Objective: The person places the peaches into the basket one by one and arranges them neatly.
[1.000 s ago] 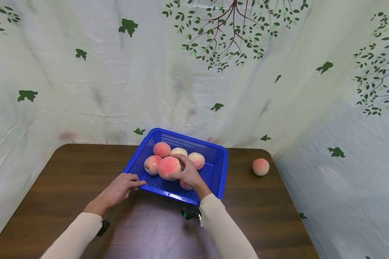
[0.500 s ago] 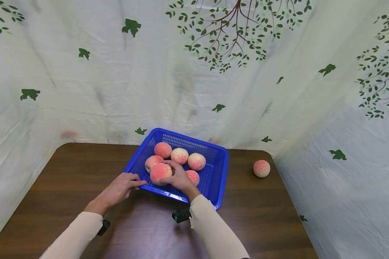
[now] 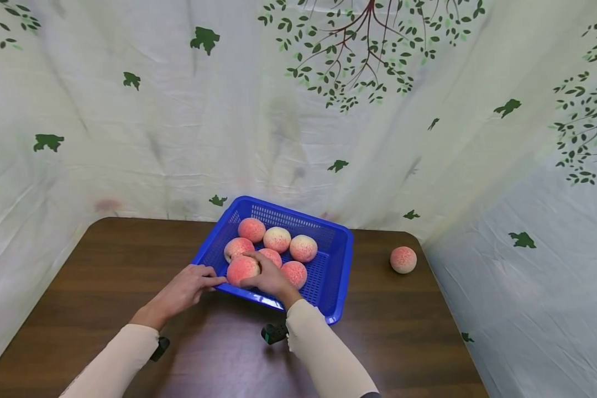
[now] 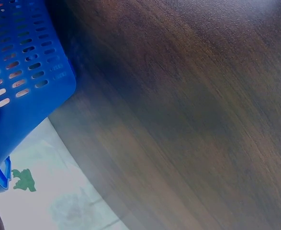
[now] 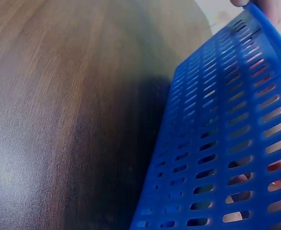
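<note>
A blue plastic basket [image 3: 330, 235] with slotted walls sits toward the back of the table, several pink-and-cream peaches inside it. At its near left corner my left hand [image 3: 191, 284] pinches the rim; the right wrist view shows a thumb and a finger on either side of that rim. My right hand [image 3: 270, 278] reaches in over the near wall and grips a peach [image 3: 242, 270] low in the near left corner. Close around that hand lie another peach [image 3: 271, 257], partly covered by it, and one [image 3: 294, 274] to its right. The left wrist view shows mainly the basket's outer wall [image 4: 25, 62].
One more peach [image 3: 403, 260] lies on the brown wooden table [image 3: 388, 331], near its far right corner. A white curtain [image 3: 129, 121] with printed leaves hangs behind the table and along the sides.
My right hand has moved left and nearer with its peach, from mid-basket to the near left corner. Peaches behind and beside it now show more. The left hand stays on the rim.
</note>
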### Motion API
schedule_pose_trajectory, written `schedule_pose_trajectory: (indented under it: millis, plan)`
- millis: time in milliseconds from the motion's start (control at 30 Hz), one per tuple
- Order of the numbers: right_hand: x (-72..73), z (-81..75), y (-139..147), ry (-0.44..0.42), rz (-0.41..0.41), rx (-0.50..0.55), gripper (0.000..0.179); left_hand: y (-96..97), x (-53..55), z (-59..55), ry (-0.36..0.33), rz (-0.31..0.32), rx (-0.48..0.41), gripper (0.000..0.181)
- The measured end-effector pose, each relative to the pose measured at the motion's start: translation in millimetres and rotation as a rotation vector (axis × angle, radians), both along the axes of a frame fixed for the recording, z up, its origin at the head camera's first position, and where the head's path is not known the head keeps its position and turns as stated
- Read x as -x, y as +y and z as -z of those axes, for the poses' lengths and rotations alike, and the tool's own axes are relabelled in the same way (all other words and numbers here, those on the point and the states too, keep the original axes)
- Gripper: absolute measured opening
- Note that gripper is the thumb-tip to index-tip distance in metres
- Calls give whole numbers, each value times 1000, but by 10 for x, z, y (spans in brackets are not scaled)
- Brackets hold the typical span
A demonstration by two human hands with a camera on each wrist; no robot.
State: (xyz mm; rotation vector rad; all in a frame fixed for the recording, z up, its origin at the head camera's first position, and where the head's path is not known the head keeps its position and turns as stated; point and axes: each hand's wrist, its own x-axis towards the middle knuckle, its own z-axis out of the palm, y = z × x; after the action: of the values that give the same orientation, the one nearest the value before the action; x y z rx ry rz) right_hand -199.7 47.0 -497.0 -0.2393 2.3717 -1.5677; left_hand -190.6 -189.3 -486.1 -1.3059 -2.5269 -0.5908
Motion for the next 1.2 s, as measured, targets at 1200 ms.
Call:
schedule_pose_trajectory:
  millis: [1200]
  plan:
    - [-27, -24, -40, 92, -2, -197, 65, 5, 10, 11, 39, 39, -40, 38]
